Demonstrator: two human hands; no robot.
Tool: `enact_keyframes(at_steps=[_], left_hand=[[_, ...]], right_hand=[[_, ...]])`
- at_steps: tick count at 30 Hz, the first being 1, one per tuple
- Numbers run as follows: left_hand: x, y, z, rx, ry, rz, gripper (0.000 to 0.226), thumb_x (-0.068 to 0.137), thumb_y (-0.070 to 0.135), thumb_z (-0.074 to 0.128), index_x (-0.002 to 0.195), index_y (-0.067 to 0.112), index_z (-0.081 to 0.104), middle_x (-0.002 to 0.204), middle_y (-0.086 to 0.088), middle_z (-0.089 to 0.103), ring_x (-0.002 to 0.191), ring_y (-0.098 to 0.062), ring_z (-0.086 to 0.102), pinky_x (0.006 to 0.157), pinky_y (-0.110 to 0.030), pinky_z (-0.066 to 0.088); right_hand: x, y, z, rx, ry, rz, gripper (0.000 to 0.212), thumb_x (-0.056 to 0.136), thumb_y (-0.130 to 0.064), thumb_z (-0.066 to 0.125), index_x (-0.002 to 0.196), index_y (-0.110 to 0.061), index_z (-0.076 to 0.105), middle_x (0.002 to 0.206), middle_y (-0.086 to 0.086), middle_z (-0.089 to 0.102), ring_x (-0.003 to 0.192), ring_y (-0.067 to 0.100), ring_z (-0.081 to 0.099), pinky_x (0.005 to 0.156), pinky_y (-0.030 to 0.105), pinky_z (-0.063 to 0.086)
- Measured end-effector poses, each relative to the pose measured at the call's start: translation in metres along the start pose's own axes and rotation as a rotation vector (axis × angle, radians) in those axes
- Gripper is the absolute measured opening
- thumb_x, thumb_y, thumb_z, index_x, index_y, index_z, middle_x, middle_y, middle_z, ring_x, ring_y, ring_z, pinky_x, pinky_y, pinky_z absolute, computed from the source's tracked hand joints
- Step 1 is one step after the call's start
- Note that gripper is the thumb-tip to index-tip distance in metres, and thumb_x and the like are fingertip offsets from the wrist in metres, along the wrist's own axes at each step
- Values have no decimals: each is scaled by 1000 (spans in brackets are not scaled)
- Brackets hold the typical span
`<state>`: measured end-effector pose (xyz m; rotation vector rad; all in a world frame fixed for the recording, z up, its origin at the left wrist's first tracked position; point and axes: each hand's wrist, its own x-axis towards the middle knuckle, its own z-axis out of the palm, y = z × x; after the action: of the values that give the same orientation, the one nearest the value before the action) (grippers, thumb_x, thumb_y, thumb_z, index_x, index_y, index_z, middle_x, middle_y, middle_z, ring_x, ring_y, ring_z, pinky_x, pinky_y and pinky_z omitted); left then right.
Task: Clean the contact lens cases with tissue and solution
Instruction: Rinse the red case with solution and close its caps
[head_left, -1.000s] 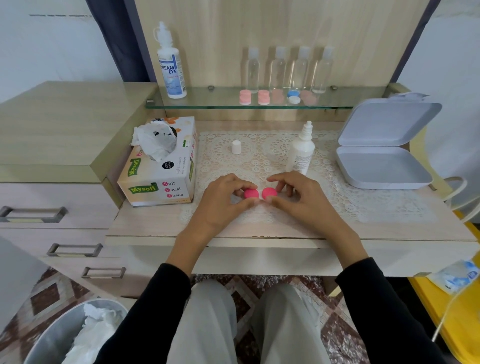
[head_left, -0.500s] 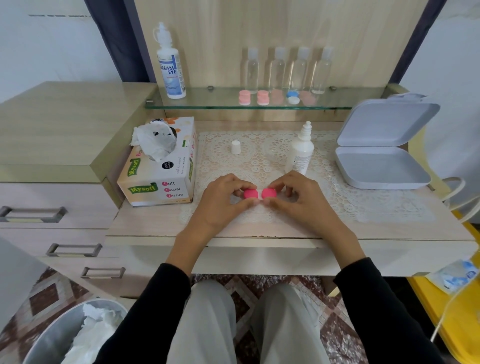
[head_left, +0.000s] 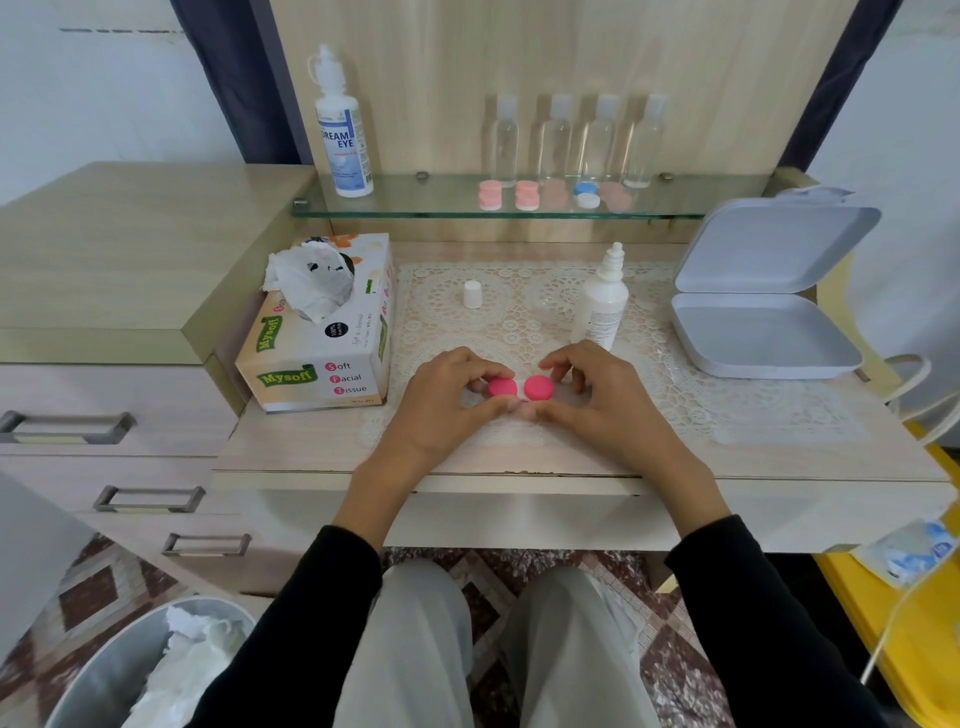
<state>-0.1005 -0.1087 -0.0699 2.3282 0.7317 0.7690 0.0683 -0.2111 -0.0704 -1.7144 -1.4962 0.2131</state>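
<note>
Lens case (head_left: 521, 389) on lace mat (head_left: 727, 415), left grip (head_left: 441, 402) pinching left cap (head_left: 502, 387), right grip (head_left: 608, 405) pinching right cap (head_left: 539, 387)

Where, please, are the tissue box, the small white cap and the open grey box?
tissue box (head_left: 311, 375), head view, on its printed front panel.
white cap (head_left: 472, 294), head view, on its side wall.
grey box (head_left: 753, 332), head view, on its bare floor.

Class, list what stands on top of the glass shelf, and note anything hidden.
A solution bottle, four clear bottles, and small lens cases: pink ones and a blue-and-white one. Nothing covers them; whether the clear bottles hold liquid cannot be told.
</note>
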Motion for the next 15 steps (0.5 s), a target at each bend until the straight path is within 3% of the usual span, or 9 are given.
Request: enact_keyframes(at_steps=[4,8,11,15], left_hand=[[0,0,1,-10,-7,-9,31,77,34,76,105,21,71,89,2,60,84,-10,56,74,-15,40],[0,0,0,-2,-14,-5,32,78,36,75,107,22,71,91,2,61,84,-8,56,74,-11,39],[0,-1,0,0,-12,-5,33,78,35,75,107,21,71,90,3,60,84,-8,56,74,-12,39],[0,-1,1,-5,-8,-3,33,78,35,75,106,20,72,90,4,60,83,-7,56,72,-9,37]], right_hand=[[-1,3,1,-17,-23,-55,27,79,-22,77,106,-19,72,91,-5,57,79,-3,48,72,11,36],[1,3,1,-36,-26,-39,27,77,-34,79,97,-17,71,89,-9,55,78,-2,47,70,9,35],[0,2,0,-31,-25,-57,38,74,-44,76,102,-19,70,88,-12,53,79,-5,47,70,8,35],[0,4,2,-37,-27,-61,32,77,-37,77,101,-16,73,90,-4,56,80,2,49,70,16,37]])
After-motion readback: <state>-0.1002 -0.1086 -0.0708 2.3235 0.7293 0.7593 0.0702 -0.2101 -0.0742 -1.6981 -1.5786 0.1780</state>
